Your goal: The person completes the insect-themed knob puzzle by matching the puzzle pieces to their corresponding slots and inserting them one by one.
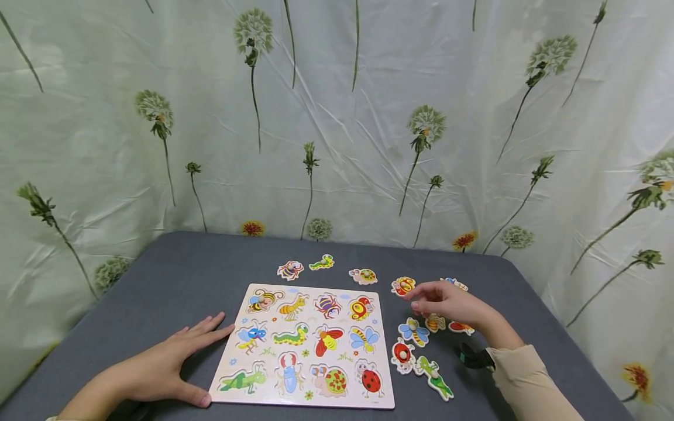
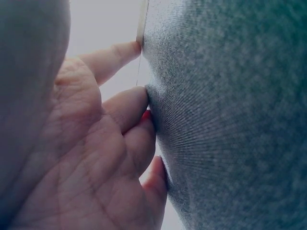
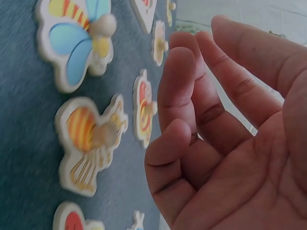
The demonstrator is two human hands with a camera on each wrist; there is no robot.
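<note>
A wooden insect puzzle board (image 1: 310, 313) lies flat on the table. My left hand (image 1: 163, 356) rests at its left side, thumb at the near left corner and fingers spread towards the edge. In the left wrist view the fingertips meet the dark cloth. My right hand (image 1: 453, 304) hovers over the loose pieces right of the board, fingers loosely bent and holding nothing. Its fingertips are near a red-and-yellow butterfly piece (image 1: 403, 286). Below it are a blue-winged piece (image 3: 72, 43) and a yellow striped piece (image 3: 88, 143), both with round knobs. A bee piece (image 1: 263, 301) sits in the board's upper left.
Beyond the board lie a spider piece (image 1: 291, 270), a caterpillar piece (image 1: 322, 262) and a snail piece (image 1: 363, 276). At the right are a ladybug piece (image 1: 403, 356) and a grasshopper piece (image 1: 434, 379). A flowered curtain (image 1: 342, 128) hangs behind the grey-clothed table (image 1: 200, 263).
</note>
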